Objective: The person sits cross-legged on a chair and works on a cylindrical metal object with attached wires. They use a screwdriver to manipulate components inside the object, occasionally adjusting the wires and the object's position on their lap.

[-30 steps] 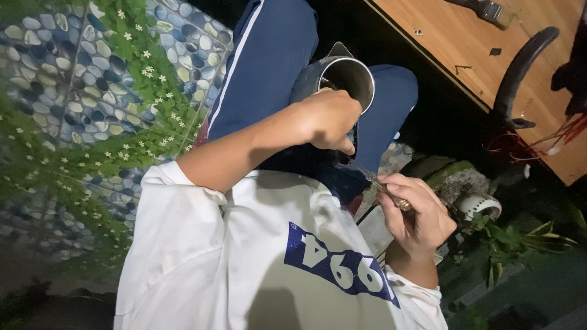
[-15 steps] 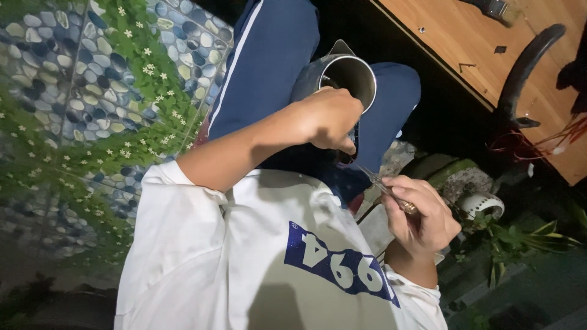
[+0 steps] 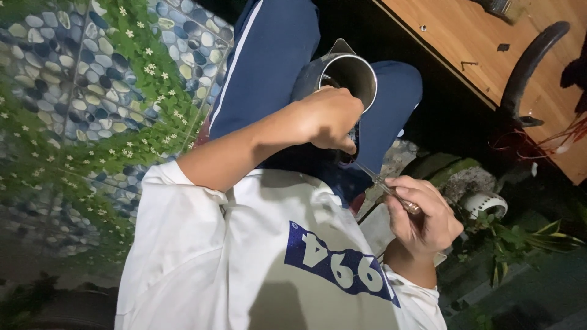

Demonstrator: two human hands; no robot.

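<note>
A shiny metal kettle (image 3: 350, 72) rests on my lap between my blue trouser legs (image 3: 269, 55). My left hand (image 3: 330, 119) is closed over the kettle's near side, by its dark handle. My right hand (image 3: 423, 215) grips a thin screwdriver (image 3: 386, 187) with a clear handle. Its shaft slants up toward the kettle, and the tip is hidden under my left hand. My white printed shirt (image 3: 263, 263) fills the lower part of the view.
A wooden tabletop (image 3: 483, 43) and a black chair arm (image 3: 531, 58) lie at the upper right, with red wires (image 3: 550, 143) beside them. A white round vented object (image 3: 484, 205) and leafy plants (image 3: 526, 239) sit at the right. Pebble-patterned ground with flowering greenery (image 3: 92, 98) spreads left.
My right hand with the screwdriver has shifted slightly down and to the right. My left hand stays on the kettle.
</note>
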